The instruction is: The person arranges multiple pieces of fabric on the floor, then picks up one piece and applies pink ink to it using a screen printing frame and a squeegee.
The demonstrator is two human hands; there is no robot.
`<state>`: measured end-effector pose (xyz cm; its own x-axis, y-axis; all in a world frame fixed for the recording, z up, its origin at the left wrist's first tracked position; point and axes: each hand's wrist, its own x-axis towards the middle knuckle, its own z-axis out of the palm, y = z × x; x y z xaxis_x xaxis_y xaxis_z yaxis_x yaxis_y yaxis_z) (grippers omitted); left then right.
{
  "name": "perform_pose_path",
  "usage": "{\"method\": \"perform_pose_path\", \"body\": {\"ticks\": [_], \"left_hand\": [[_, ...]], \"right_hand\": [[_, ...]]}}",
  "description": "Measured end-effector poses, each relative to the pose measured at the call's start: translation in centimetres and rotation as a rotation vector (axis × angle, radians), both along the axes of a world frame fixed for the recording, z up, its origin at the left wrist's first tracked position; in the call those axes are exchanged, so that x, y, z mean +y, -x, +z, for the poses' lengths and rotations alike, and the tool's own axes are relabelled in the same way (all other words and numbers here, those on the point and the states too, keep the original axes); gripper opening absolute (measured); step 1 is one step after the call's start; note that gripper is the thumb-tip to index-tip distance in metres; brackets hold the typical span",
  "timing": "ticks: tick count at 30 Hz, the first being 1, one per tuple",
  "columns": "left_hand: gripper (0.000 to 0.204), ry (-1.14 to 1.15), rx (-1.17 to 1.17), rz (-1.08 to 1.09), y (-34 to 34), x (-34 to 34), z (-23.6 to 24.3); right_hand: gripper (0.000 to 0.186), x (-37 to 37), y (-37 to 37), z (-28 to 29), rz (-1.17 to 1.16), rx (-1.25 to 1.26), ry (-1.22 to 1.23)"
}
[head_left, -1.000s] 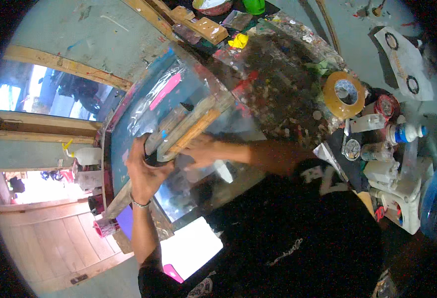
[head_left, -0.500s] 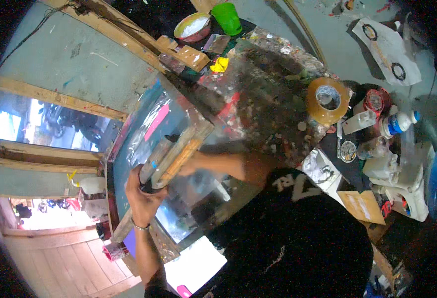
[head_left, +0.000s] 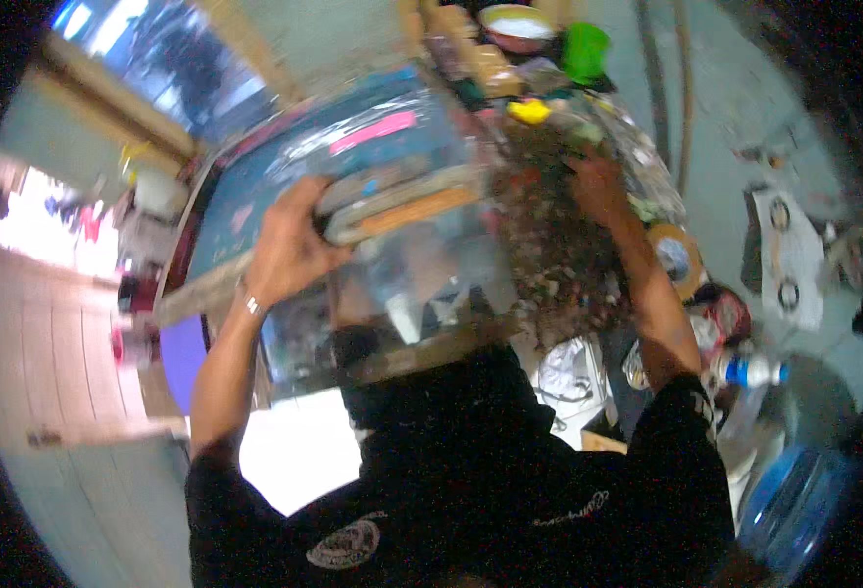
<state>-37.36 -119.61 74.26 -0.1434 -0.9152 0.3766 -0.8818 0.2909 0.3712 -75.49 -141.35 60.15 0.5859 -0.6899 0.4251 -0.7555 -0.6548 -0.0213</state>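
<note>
My left hand (head_left: 289, 245) closes round the left end of a worn wooden bar (head_left: 417, 211), shaped like a squeegee, with an orange-brown strip along its side. A greyish bar with a blue spot lies close behind it. Beyond them is a wood-edged frame with a blue panel (head_left: 265, 191), carrying a pink strip (head_left: 372, 132) and shiny clear tape. A glossy, reflecting sheet (head_left: 461, 284) lies nearer my body. My right hand (head_left: 600, 186) is apart from the bar, over the paint-stained tabletop (head_left: 559, 255) near a crumpled yellow piece (head_left: 529, 111); motion smears its fingers.
At the back stand a bowl of white stuff (head_left: 517, 29) and a green cup (head_left: 586, 54). Right of my forearm are a tape roll (head_left: 684, 260) and a bottle with a blue cap (head_left: 750, 370). A large blue water jug (head_left: 794, 505) is at lower right. White paper (head_left: 304, 451) lies front left.
My right hand has come out from behind the bar and reached right over the stained tabletop. My left hand keeps its hold on the bar. The view has turned, so the frame sits more level.
</note>
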Motion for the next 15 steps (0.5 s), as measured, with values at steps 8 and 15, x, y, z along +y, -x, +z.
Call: {"method": "perform_pose_path", "body": {"ticks": [8,15], "left_hand": [[0.064,0.026,-0.007,-0.048,-1.6,1.0,-0.5],[0.064,0.114,-0.049,-0.077,-1.8,0.5,-0.9]], "right_hand": [[0.055,24.2,-22.2,0.7,0.532,-0.181,-0.420],[0.030,23.3,-26.0,-5.7,0.463,-0.123,-0.012]]}}
